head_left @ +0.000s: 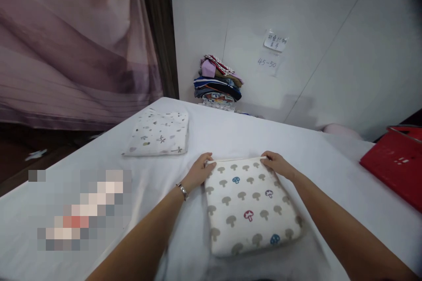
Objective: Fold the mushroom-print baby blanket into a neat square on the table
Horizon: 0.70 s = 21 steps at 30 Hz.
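Note:
A folded cream cloth (244,206) with grey, blue and red mushroom prints lies flat in front of me on the white-covered table. My left hand (201,169) pinches its far left corner between thumb and fingers; a metal bracelet circles that wrist. At the far right corner, my right hand (274,163) grips the cloth in the same way. Between the two hands the far edge runs nearly straight. Beyond my left hand lies a second folded cloth (161,134), white with small plant prints, and neither hand touches it.
A stack of folded fabrics (217,83) stands by the wall past the table's far edge. A red bag (395,158) rests at the right. Pinkish curtains (72,44) hang at the left. A blurred-out patch covers the near left of the white sheet (158,237).

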Tool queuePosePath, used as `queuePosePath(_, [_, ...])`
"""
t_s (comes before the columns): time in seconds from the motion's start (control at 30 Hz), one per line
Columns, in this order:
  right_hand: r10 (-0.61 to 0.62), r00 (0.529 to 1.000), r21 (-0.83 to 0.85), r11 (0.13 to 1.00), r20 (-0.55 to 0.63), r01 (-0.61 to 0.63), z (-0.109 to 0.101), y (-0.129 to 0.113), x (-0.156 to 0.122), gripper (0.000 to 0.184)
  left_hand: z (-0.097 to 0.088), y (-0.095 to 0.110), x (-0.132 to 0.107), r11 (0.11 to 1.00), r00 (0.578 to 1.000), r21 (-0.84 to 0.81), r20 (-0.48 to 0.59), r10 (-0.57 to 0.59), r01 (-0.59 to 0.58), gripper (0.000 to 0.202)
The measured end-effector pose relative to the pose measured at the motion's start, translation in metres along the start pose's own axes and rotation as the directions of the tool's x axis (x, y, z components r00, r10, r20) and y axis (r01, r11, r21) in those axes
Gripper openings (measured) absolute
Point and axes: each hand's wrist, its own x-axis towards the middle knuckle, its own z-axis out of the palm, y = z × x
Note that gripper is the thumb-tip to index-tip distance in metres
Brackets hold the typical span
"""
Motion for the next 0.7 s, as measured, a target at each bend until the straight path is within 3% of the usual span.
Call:
queuePosePath(0.1, [0.052,0.998,-0.018,0.998,-0.025,-0.053,0.004,0.003,0.001,0.019,0.001,-0.002,0.002,1.000,1.000,-0.004,-0.022,-0.007,0.007,0.022])
queuePosePath(0.3, [0.107,0.980,-0.275,0.950,-0.169,-0.151,0.019,-0.002,0.008,0.022,0.005,-0.005,0.007,0.997,0.999,0.072,-0.053,-0.001,0.005,0.023])
queuePosePath(0.37, [0.037,0.980,-0.386,0.916,-0.194,-0.111,0.025,-0.009,0.005,0.031,0.006,-0.004,0.006,0.995,0.998,0.095,-0.063,0.008,-0.002,0.022])
queuePosePath(0.43, [-0.109,0.974,-0.504,0.864,-0.199,-0.006,0.034,-0.020,-0.004,0.042,0.005,-0.002,0.005,0.994,0.998,0.106,-0.058,0.008,-0.001,0.021])
queuePosePath(0.53, [-0.299,0.951,-0.604,0.774,-0.083,0.191,0.054,-0.036,-0.020,0.053,0.004,0.001,0.003,0.994,0.999,0.109,-0.035,-0.020,0.023,0.022])
queuePosePath(0.63, [-0.279,0.955,-0.612,0.738,0.105,0.283,0.076,-0.043,-0.029,0.060,0.003,0.003,0.003,0.992,0.998,0.124,-0.046,-0.034,0.040,0.023])
queuePosePath(0.7, [-0.236,0.961,-0.619,0.736,0.144,0.273,0.085,-0.043,-0.030,0.064,0.003,0.004,0.003,0.990,0.998,0.134,-0.057,-0.030,0.038,0.024])
